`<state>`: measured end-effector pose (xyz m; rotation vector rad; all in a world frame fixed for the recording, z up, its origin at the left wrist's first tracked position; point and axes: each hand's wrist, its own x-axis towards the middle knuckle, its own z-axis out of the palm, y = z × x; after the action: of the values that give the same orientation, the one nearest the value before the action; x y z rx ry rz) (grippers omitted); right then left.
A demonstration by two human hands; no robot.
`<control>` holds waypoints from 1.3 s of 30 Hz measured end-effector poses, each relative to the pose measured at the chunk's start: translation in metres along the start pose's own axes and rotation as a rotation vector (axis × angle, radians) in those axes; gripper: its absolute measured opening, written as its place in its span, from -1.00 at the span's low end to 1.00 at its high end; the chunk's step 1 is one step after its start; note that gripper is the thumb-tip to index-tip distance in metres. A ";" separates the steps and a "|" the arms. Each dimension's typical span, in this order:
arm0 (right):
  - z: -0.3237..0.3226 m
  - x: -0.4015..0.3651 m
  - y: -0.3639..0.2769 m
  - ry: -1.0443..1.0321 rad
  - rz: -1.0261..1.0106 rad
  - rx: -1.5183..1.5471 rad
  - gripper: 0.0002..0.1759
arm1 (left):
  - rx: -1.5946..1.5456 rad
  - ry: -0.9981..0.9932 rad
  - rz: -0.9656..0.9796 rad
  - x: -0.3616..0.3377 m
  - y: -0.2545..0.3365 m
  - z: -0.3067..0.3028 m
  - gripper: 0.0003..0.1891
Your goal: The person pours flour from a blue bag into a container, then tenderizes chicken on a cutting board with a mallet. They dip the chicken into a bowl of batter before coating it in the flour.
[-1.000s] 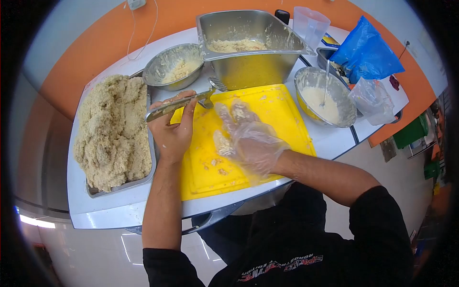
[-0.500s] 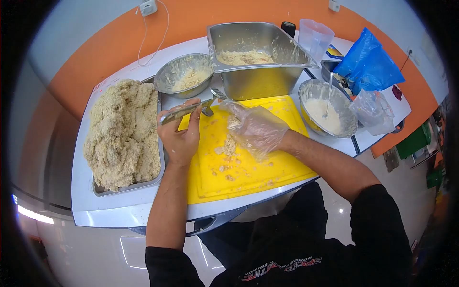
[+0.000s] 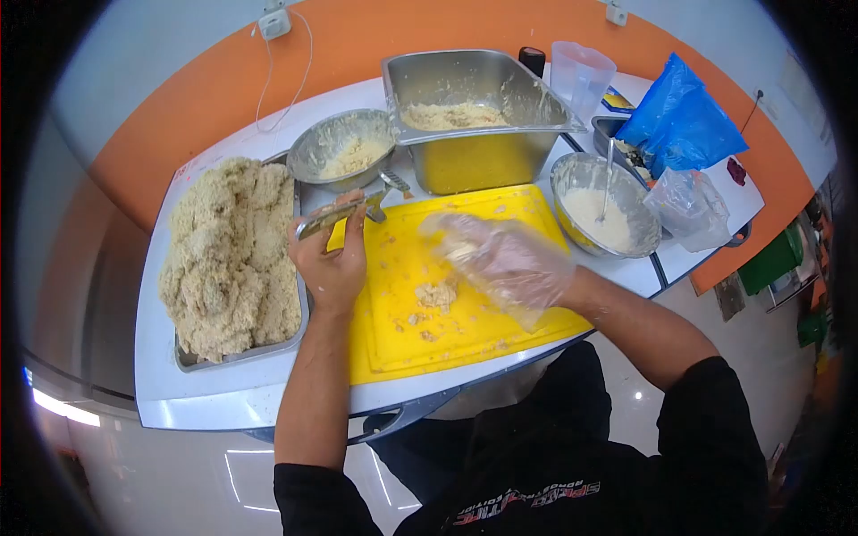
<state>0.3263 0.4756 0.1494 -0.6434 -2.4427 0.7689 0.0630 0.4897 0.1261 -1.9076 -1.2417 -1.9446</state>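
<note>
White counter (image 3: 223,393), yellow board (image 3: 500,322) at centre. Left hand (image 3: 332,263) at board's left edge, fist closed round metal scoop (image 3: 344,212). Gloved right hand (image 3: 509,259) over board, fingers spread, blurred. Small lump (image 3: 436,293) of mix on board, between hands. Heaped tray (image 3: 234,354) left of board.

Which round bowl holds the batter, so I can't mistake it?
Start at the yellow cutting board. The round metal bowl sits off its far right corner. Unlike the other round bowl, which has crumbly mix, it holds smooth white batter and a spoon.
</note>
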 end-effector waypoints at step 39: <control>0.051 0.171 0.046 0.312 0.622 -0.472 -0.74 | -0.022 0.124 -0.041 0.001 -0.004 -0.004 -0.77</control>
<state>0.1790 0.5855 0.1377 -1.6178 -2.1376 0.2526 0.0577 0.4900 0.1259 -1.7542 -1.2386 -2.0709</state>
